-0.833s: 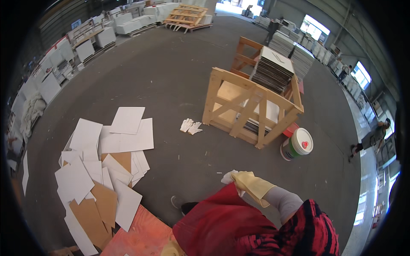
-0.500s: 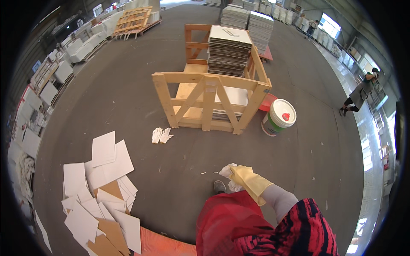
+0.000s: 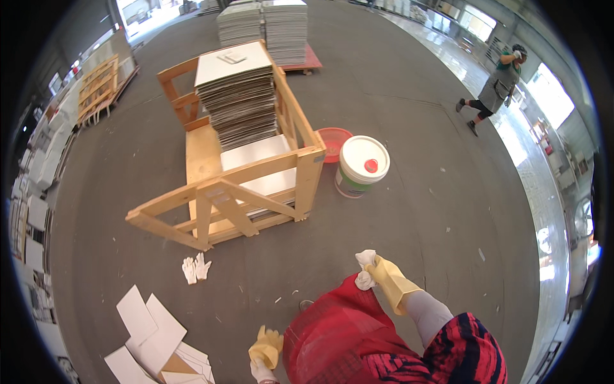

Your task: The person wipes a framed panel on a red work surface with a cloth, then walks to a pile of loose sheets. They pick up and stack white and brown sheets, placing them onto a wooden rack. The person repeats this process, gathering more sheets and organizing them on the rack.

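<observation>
My right hand (image 3: 388,280), in a yellow rubber glove, grips a crumpled white cloth (image 3: 365,279) beside the red apron (image 3: 332,320) I wear. Lower down, my left hand (image 3: 266,347) hangs at the apron's left edge in a matching glove. Its thumb stands off from loosely bent fingers, and nothing shows in it. A pair of white gloves (image 3: 196,268) lies on the floor ahead of that hand. White and brown sheets (image 3: 150,333) are heaped at lower left, partly cut off by the picture's rim.
Ahead stands a wooden crate (image 3: 256,173) with a tall stack of boards (image 3: 236,96) inside. Right of it are a white lidded bucket (image 3: 363,168) and a red basin (image 3: 334,144). A person (image 3: 497,89) walks at far right. More stacks (image 3: 286,32) stand behind on a red pallet.
My view has swung right and moved nearer the crate and bucket. My left hand has come into view. My right hand still holds the cloth. The person at right appears in another stride.
</observation>
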`<state>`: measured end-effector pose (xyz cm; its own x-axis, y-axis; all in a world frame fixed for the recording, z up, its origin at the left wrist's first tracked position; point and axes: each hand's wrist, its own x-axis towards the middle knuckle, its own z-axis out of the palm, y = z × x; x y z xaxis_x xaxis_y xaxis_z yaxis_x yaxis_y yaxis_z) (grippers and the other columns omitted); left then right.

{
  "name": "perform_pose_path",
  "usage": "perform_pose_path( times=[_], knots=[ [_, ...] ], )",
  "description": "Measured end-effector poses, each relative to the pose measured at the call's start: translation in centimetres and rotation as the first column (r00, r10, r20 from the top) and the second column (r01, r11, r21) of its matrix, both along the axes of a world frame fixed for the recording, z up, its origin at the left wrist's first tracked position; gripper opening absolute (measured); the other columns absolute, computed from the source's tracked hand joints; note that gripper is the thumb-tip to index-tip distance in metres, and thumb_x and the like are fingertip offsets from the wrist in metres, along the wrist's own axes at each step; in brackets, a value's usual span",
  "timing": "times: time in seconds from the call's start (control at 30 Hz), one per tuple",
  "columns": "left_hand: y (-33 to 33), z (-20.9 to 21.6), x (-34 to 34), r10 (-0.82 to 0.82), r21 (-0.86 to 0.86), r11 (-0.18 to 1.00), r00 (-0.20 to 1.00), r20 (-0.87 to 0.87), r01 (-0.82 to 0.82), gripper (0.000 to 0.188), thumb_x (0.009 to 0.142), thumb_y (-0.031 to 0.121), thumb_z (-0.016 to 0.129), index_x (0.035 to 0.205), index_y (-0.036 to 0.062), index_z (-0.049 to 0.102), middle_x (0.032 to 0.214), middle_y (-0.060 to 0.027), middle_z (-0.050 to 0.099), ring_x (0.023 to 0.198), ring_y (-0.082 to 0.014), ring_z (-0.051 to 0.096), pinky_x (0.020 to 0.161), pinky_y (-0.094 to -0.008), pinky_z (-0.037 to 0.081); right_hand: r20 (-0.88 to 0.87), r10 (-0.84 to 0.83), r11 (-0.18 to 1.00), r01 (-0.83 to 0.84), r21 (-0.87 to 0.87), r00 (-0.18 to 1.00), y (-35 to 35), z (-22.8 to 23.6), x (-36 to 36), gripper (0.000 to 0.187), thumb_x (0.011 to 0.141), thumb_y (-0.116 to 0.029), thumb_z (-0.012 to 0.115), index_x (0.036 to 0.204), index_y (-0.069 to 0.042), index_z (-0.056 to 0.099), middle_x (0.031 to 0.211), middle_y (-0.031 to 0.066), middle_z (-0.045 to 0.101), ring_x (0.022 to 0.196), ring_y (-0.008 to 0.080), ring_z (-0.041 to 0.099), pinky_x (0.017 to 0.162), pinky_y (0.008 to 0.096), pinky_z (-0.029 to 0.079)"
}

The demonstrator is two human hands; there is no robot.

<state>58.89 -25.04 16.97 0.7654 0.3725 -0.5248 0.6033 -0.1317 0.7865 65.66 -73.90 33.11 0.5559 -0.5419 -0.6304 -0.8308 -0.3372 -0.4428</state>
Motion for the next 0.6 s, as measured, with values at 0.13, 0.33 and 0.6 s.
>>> perform_pose_path(
  times=[0.13,0.33,0.6],
  knots=[
    [-9.1,10.2,10.8,-0.506,0.118,0.856,0.862,-0.002,0.503,0.034,0.095,0.026,0.049,0.110,-0.0029,0.057,0.095,-0.0119,0.063,0.082,-0.0195,0.060,0.072,-0.0320,0.050,0.243,-0.464,0.879,0.407,0.250,0.852,-2.5,-3.7,-1.8,0.047,0.086,-0.027,0.058,0.127,-0.006,0.049,0.100,0.0090,0.065,0.081,0.0166,0.063,0.068,0.0323,0.050],
    [-18.0,16.7,21.5,-0.698,-0.015,0.667,0.632,0.336,0.745,0.036,0.095,0.027,0.051,0.116,-0.0016,0.056,0.105,-0.0100,0.062,0.098,-0.0181,0.057,0.088,-0.0316,0.045,0.120,-0.687,0.713,0.632,0.305,0.717,-4.2,-5.8,-2.4,0.037,0.088,-0.021,0.055,0.121,-0.005,0.049,0.089,0.0071,0.063,0.065,0.0172,0.062,0.046,0.0337,0.048],
    [-25.5,20.2,31.3,-0.808,-0.315,0.430,0.517,0.283,0.846,0.044,0.094,0.036,0.053,0.118,-0.0011,0.056,0.108,-0.0087,0.062,0.101,-0.0176,0.057,0.090,-0.0305,0.044,0.218,-0.850,0.512,0.658,0.552,0.479,-6.4,-6.6,3.4,0.030,0.088,-0.011,0.056,0.116,-0.001,0.051,0.094,0.0081,0.062,0.076,0.0182,0.063,0.058,0.0341,0.052]
  ],
)
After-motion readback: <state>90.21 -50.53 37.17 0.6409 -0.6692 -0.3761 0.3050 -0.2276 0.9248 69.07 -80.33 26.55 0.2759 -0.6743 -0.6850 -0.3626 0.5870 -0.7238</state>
